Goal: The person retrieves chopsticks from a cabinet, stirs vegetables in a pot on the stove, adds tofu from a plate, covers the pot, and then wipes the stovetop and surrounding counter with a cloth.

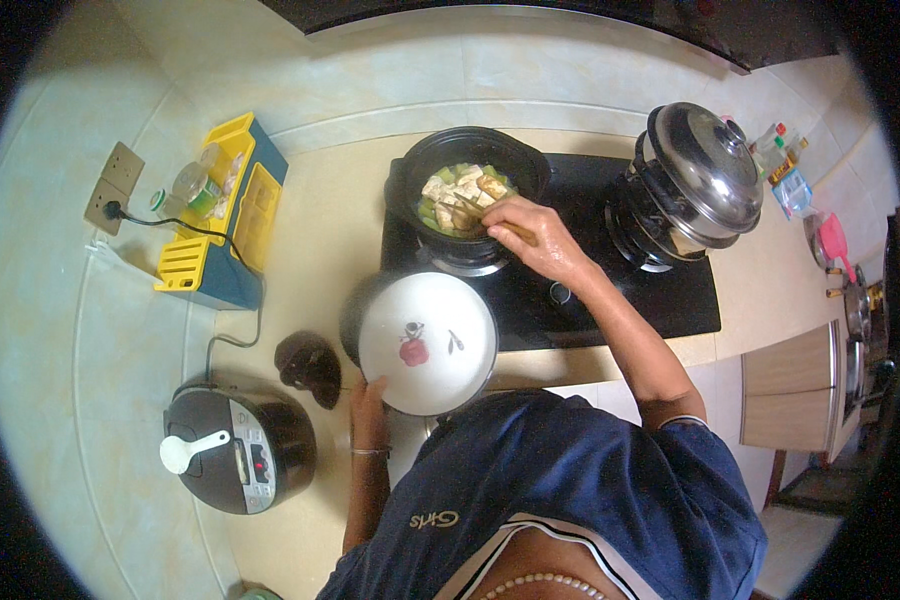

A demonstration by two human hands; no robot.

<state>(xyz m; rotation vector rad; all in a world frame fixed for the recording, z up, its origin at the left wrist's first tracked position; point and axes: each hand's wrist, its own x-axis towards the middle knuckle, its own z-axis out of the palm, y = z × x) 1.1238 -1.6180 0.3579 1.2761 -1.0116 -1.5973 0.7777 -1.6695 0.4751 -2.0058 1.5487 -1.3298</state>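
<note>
My right hand (536, 232) grips a pair of chopsticks (465, 207), whose tips are down in the food. That food, pale chunks that look like tofu with green vegetable pieces (450, 180), lies in a black pot (412, 161) on the left burner. My left hand (369, 405) holds a white plate (450, 375) by its lower left edge, tilted in front of the hob. The plate has a red and grey print and nothing on it. Most of my left fingers are hidden beneath it.
A lidded steel pot (694, 169) stands on the right burner of the black glass hob (570, 315). To the left are a rice cooker (292, 442) with a white rice paddle (187, 450) on top, a dark object (307, 367) and a yellow-and-blue rack (229, 281) with jars. Bottles (772, 154) stand at the far right.
</note>
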